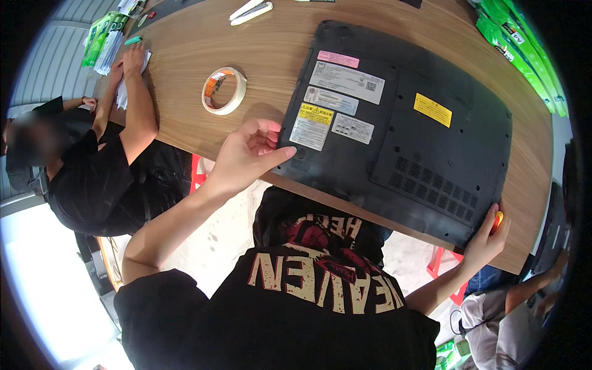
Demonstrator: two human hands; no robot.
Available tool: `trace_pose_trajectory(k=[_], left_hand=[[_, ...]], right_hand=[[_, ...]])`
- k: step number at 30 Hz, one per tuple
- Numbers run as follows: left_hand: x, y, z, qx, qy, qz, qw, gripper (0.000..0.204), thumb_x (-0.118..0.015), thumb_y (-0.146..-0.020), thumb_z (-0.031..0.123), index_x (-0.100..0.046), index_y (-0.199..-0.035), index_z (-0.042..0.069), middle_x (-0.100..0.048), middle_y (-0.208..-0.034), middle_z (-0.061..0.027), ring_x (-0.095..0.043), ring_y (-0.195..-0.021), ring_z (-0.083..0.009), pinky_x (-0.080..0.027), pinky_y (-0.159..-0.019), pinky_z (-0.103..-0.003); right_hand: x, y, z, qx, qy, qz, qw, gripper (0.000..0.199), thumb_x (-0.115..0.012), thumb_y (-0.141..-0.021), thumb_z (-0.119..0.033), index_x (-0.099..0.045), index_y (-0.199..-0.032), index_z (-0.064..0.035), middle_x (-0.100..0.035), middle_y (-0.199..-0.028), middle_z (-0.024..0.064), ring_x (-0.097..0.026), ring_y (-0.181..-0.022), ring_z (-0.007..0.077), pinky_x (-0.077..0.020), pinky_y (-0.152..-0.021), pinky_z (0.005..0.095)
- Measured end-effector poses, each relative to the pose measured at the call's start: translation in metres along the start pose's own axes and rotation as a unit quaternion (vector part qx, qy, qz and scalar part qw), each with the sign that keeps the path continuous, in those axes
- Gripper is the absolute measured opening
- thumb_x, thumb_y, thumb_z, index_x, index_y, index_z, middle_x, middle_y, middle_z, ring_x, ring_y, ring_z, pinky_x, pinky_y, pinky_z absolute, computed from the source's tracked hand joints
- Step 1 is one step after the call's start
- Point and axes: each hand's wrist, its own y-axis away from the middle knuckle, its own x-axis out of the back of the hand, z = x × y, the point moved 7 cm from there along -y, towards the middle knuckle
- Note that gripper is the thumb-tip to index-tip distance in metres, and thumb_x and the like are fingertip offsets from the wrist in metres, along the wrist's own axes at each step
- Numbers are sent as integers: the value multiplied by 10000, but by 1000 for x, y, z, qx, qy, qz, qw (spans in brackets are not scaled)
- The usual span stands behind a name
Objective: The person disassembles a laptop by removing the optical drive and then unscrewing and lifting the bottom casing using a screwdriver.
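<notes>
A black laptop [345,166] lies bottom side up, its underside showing labels, vents and screw holes. It reaches over the table's near edge. My left hand [250,151] grips its left edge, thumb on the underside and fingers curled at the side. At the near right corner, my right hand [488,240] is closed against the laptop. A small red-and-yellow object [497,222] is tucked in that hand; most of it is hidden, so its kind cannot be made out.
A roll of masking tape [239,98] stands left of the laptop on the wooden table [179,55]. Beyond it lies a white-handled tool [251,11]. Green paper packs [518,49] line the far right. One person [92,166] sits at left, another [505,320] at lower right.
</notes>
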Motion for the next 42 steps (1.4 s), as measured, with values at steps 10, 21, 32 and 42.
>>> trace_pose_trajectory(k=[10, 21, 32, 42], left_hand=[[0, 0, -8, -114, -31, 26, 993, 379, -788, -792, 126, -570, -1061, -29, -597, -932, -54, -585, -821, -85, -498, -740, -223], [2, 18, 11, -364, -276, 10, 889, 851, -890, -581, 304, -478, -1258, -5, -560, -1089, -138, -567, -961, -283, -450, -827, -361], [11, 23, -8, -364, -306, 120, 872, 745, -839, -476, 322, -626, -1149, 84, -559, -1130, -43, -528, -1049, -250, -338, -935, -419], [8, 22, -15, -319, -275, 130, 898, 718, -803, -486, 350, -655, -1152, 128, -560, -1155, 4, -509, -1102, -216, -310, -1000, -478]], right_hand=[[3, -1, -1, -12, 5, 4, 1000, 288, -537, -972, -208, -633, -1127, 14, -663, -1016, 135, -619, -895, 211, -458, -798, 299], [10, -6, 22, -39, -3, -58, 998, 368, -520, -992, -246, -561, -1265, -4, -655, -1123, 138, -605, -997, 192, -446, -889, 292], [-87, -35, -267, -49, -714, -452, 532, 335, -452, -1005, -377, -515, -1165, -91, -361, -740, -12, -331, -683, 108, -330, -619, 257], [-221, 13, -365, -64, -520, -565, 638, 406, -256, -1011, -539, -386, -898, -171, -249, -541, -32, -161, -437, 73, -165, -418, 244]])
